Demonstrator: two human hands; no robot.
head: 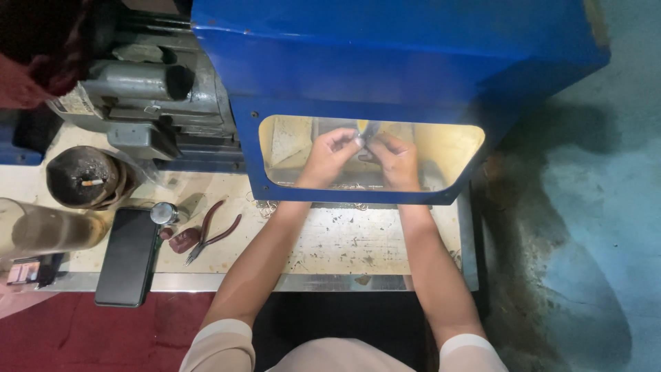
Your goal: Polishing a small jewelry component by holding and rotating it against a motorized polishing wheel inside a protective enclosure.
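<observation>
Both my hands reach under a blue machine hood (385,62) and show through its clear window (447,148). My left hand (330,155) and my right hand (396,160) meet at the middle, fingertips pinching a small shiny metal piece (363,141) held against a yellowish wheel. The piece is tiny and partly hidden by my fingers. Thin wire rings (351,186) lie on the bench beneath my hands.
A grey electric motor (138,89) sits left of the hood. On the pale bench (344,241) lie red-handled pliers (210,234), a black phone (127,256), a small round metal tin (164,213) and a dark round pot (84,176). Grey-blue floor at the right.
</observation>
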